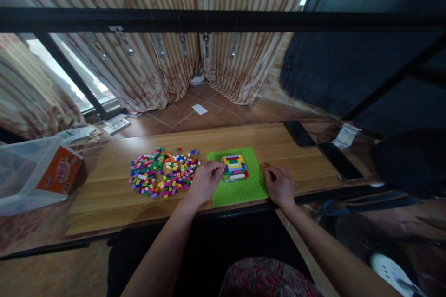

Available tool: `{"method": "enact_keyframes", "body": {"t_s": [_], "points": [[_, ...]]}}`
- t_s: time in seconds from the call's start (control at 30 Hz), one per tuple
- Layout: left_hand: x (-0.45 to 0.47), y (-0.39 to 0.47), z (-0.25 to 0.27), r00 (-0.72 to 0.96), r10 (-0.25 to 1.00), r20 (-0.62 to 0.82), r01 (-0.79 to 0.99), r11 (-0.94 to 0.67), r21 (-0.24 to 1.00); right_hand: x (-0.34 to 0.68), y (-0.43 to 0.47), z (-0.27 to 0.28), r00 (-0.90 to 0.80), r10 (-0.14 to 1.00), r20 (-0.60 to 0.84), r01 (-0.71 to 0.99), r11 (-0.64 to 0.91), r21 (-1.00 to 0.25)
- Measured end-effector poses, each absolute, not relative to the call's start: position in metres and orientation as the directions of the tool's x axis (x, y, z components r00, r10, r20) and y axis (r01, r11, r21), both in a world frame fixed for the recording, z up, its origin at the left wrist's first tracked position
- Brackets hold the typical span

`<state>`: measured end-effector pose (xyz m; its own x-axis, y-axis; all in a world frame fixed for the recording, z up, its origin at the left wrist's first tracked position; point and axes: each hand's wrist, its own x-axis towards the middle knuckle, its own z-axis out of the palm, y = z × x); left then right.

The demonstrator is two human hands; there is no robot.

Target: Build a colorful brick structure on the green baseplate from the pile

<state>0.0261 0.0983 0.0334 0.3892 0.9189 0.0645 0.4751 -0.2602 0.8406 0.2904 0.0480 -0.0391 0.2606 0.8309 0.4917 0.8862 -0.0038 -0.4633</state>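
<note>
A small structure of coloured toy bricks stands on a green studded baseplate. Yellow, blue, red and white bricks form its walls around a hollow middle. My left hand is at the structure's left side, with thumb and fingers pinched together. Whatever may be between those fingertips is too small to make out. Over the baseplate's right edge, my right hand rests on the table with its fingers curled in; I cannot see anything in it. Left of the baseplate lies a spread-out pile of loose toy bricks in many colours.
The wooden table carries a dark phone at the back right and another dark phone near its right end. At far left stands a translucent plastic bin with an orange label. A black metal rail crosses in front of the curtains.
</note>
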Motion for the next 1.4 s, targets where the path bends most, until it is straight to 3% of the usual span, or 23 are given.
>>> {"method": "enact_keyframes", "body": {"t_s": [0.17, 0.63, 0.93, 1.4], "points": [[0.031, 0.101, 0.024, 0.380, 0.925, 0.015, 0.384, -0.173, 0.907, 0.290, 0.048, -0.039, 0.258, 0.833, 0.489, 0.882, 0.004, -0.471], [0.025, 0.097, 0.038, 0.388, 0.918, 0.082, 0.560, -0.305, 0.770, 0.291, 0.049, -0.043, 0.262, 0.820, 0.510, 0.888, 0.002, -0.459], [0.025, 0.102, 0.031, 0.262, 0.961, 0.090, 0.607, -0.236, 0.759, 0.292, 0.048, -0.043, 0.254, 0.832, 0.493, 0.886, 0.005, -0.463], [0.030, 0.098, 0.022, 0.347, 0.930, 0.124, 0.576, -0.316, 0.754, 0.291, 0.049, -0.042, 0.234, 0.806, 0.543, 0.904, 0.025, -0.427]]}}
